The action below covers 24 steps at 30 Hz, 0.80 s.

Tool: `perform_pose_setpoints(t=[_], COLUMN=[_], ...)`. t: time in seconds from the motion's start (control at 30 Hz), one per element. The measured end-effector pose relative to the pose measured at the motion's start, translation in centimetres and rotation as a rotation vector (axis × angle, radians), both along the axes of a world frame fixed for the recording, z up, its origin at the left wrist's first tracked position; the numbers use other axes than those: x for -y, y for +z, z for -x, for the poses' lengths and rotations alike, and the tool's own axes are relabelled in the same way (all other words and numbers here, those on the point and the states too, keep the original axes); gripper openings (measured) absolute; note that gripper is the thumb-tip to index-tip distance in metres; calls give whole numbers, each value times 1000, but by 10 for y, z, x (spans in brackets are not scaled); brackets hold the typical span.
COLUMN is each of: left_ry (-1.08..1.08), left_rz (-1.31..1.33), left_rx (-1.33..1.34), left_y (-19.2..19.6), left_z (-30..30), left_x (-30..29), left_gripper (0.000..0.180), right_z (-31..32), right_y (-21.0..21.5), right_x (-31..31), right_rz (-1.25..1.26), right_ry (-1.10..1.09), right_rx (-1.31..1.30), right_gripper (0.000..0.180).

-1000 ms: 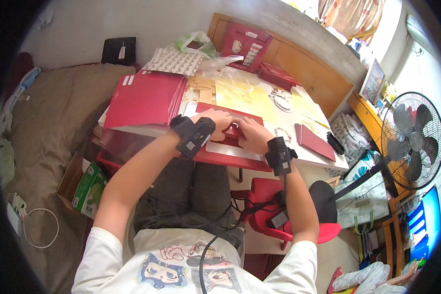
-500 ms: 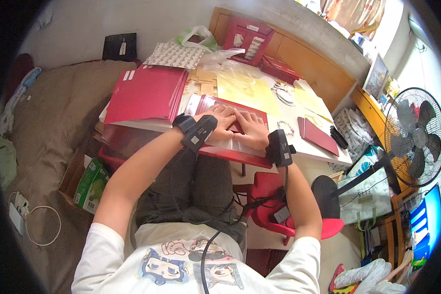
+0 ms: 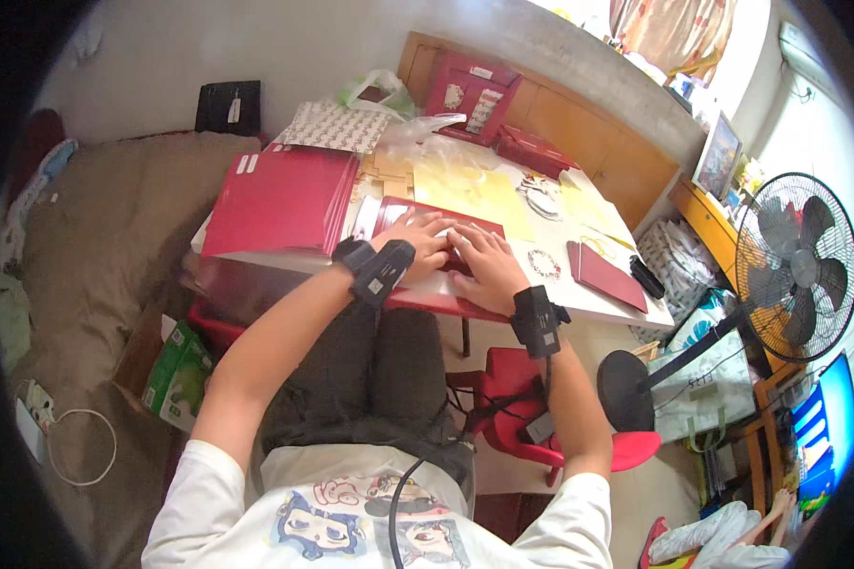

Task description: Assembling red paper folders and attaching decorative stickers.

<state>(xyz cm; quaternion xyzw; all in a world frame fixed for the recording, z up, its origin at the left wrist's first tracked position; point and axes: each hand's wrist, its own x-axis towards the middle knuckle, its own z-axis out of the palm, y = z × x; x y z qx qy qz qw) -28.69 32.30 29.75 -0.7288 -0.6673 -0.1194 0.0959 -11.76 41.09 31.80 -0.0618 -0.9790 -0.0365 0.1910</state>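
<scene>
A dark red flat piece (image 3: 396, 208), like a sheet of cardboard, lies at the near edge of the table beneath both my hands. Flat on it, fingers stretched out, rests my left hand (image 3: 417, 247). My right hand (image 3: 489, 268) lies beside it with spread fingers, its fingertips close to those of the left. What is directly under the palms is hidden. A stack of larger dark red sheets (image 3: 280, 201) sits to the left. Yellow sheets (image 3: 474, 194) lie just beyond my hands.
To the right are a beaded bracelet (image 3: 544, 264), a dark red folder (image 3: 605, 275) and a black object (image 3: 647, 277). Plastic bags (image 3: 427, 137) and a red box (image 3: 533, 150) stand farther back. A red chair (image 3: 512, 375) and a fan (image 3: 797, 266) are beside the table.
My hands have come slightly apart and the thumbs no longer meet. The right hand has shifted a little toward me. The view has moved slightly too.
</scene>
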Motion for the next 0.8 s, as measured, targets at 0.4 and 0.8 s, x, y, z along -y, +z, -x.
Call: perform_pose_setpoints(t=[0.4, 0.8], left_ry=[255, 334], left_rz=[-492, -509], left_rx=[-135, -218], left_y=[25, -10], left_z=[18, 53], left_x=[111, 177], left_gripper=[35, 34], right_z=[-6, -8], right_y=[-10, -27], right_x=[7, 61], right_rz=[-114, -105], right_ry=[-76, 104], right_rx=[-129, -190], right_gripper=[53, 53])
